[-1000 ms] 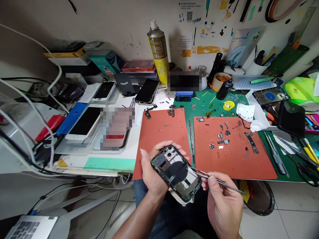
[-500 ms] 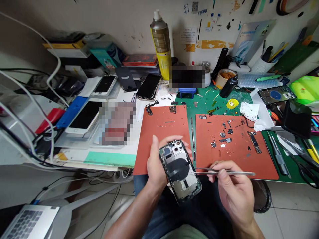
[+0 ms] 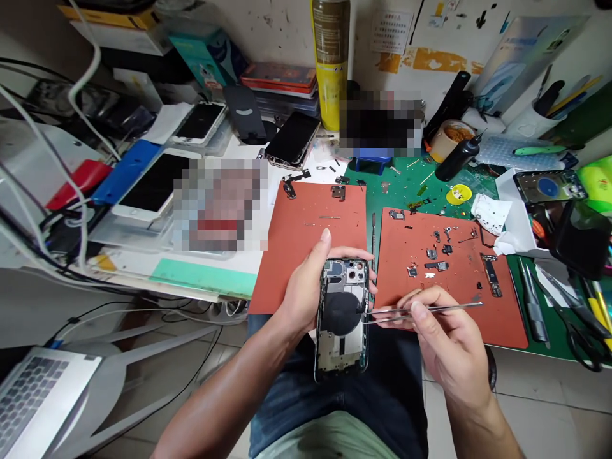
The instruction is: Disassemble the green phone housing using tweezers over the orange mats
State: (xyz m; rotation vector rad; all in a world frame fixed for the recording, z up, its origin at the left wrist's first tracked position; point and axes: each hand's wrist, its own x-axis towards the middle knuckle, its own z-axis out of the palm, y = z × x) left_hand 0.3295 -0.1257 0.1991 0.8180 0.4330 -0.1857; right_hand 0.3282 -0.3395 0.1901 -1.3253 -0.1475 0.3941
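Observation:
My left hand point(image 3: 306, 287) is wrapped round a smartphone housing point(image 3: 342, 350), thumb along its left side and fingertips showing past its right edge. The housing's inside faces me, with camera openings at the top and a round black pad point(image 3: 340, 313) in the middle. Pinched in my right hand point(image 3: 444, 331) is a pair of metal tweezers point(image 3: 444, 307). Their tips point left and lie over the pad's right side and the housing's right edge; whether they touch cannot be made out. The housing is held above my lap, in front of the table's edge.
Small phone parts lie on the right orange mat point(image 3: 459, 319); a few more sit on the left orange mat point(image 3: 287, 274). Between the mats lies a metal pry tool point(image 3: 373, 245). Scissors point(image 3: 581, 344) and a grey screwdriver point(image 3: 533, 303) are at the right. A spray can point(image 3: 329, 70) stands behind.
The phone housing has turned more upright in my left hand. The tweezers have shifted left and up, with their tips now over the pad's right side. The camera view has tilted down.

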